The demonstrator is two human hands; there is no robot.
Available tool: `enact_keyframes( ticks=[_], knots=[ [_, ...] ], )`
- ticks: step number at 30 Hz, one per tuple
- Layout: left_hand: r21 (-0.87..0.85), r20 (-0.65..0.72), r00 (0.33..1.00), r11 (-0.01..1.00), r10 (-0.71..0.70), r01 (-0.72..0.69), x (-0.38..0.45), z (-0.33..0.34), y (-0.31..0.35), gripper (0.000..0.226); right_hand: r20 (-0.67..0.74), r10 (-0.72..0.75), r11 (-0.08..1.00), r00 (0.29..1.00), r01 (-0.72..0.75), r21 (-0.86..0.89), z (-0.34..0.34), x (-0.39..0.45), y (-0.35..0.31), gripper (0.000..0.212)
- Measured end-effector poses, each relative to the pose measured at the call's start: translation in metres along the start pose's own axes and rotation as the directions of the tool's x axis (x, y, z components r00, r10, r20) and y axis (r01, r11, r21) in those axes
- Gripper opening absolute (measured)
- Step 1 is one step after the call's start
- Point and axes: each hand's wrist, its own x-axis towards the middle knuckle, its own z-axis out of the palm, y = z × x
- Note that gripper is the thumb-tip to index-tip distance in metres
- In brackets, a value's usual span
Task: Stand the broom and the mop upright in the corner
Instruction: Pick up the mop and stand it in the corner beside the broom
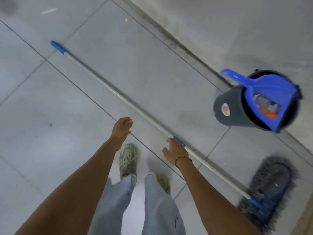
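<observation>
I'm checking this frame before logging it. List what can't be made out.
Head view only:
- Broom: none in frame.
- Corner: not shown, only the wall base.
- Mop head: motion-blurred, partly behind the right arm.
- Right hand: at the pole, grasp unclear.
- Dustpan contents in the bucket: blurred.

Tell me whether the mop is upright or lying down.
Lying down. The mop stretches flat across the floor tiles, its head by the wall and its blue end far out.

arms: bare, no sleeves
right wrist: beaded bracelet (183, 158), gold with dark beads
legs: pale blue jeans (157, 209)
feet: beige sneakers (127, 161)
</observation>
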Motion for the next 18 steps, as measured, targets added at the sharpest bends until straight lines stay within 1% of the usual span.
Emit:
enact_keyframes(
  ticks=[1, 2, 3, 4, 5, 6, 8, 9, 11, 13, 16, 18],
  knots=[
    [-0.042, -0.010, 1.000, 0.999, -0.013, 0.012, 0.046, 0.005, -0.015, 0.018, 0.004, 0.019, 1.000, 1.000, -0.019, 0.012, 0.018, 0.038, 0.008, 0.051],
    [-0.081, -0.016, 0.999, 0.996, -0.035, 0.033, 0.078, 0.010, -0.023, 0.021, 0.000, 0.044, 0.999, 0.999, -0.044, 0.010, 0.027, 0.064, 0.015, 0.053],
    [-0.134, -0.027, 0.998, 0.990, -0.055, 0.051, 0.122, 0.015, -0.036, 0.027, -0.011, 0.068, 0.998, 0.998, -0.068, -0.006, 0.043, 0.104, 0.026, 0.056],
    [-0.205, -0.049, 0.995, 0.976, -0.082, 0.071, 0.160, 0.021, -0.048, 0.038, -0.033, 0.092, 0.994, 0.995, -0.093, -0.049, 0.057, 0.137, 0.039, 0.059],
    [-0.300, -0.061, 0.992, 0.950, -0.106, 0.083, 0.193, 0.026, -0.059, 0.046, -0.047, 0.118, 0.987, 0.992, -0.122, -0.102, 0.065, 0.164, 0.051, 0.063],
    [-0.378, -0.069, 0.988, 0.920, -0.139, 0.103, 0.215, 0.030, -0.064, 0.049, -0.064, 0.142, 0.977, 0.988, -0.150, -0.153, 0.066, 0.182, 0.061, 0.068],
    [-0.462, -0.033, 0.977, 0.870, -0.212, 0.173, 0.260, 0.046, -0.081, 0.052, -0.077, 0.196, 0.954, 0.978, -0.209, -0.214, 0.078, 0.222, 0.084, 0.072],
    [-0.486, -0.003, 0.975, 0.853, -0.221, 0.191, 0.278, 0.055, -0.088, 0.052, -0.073, 0.198, 0.956, 0.977, -0.209, -0.206, 0.082, 0.237, 0.092, 0.067],
    [-0.522, 0.030, 0.980, 0.833, -0.198, 0.184, 0.296, 0.069, -0.091, 0.046, -0.056, 0.169, 0.978, 0.984, -0.174, -0.117, 0.085, 0.257, 0.097, 0.054],
    [-0.547, 0.059, 0.986, 0.821, -0.155, 0.161, 0.301, 0.072, -0.081, 0.039, -0.031, 0.146, 0.989, 0.989, -0.147, -0.025, 0.086, 0.267, 0.095, 0.050],
    [-0.482, 0.095, 0.991, 0.867, -0.095, 0.129, 0.273, 0.052, -0.052, 0.052, -0.059, 0.169, 0.983, 0.984, -0.164, 0.077, 0.073, 0.246, 0.087, 0.049],
    [-0.452, 0.090, 0.996, 0.890, -0.024, 0.062, 0.228, 0.036, -0.025, 0.051, -0.110, 0.156, 0.985, 0.982, -0.147, 0.091, 0.054, 0.205, 0.079, 0.040]
  ],
)
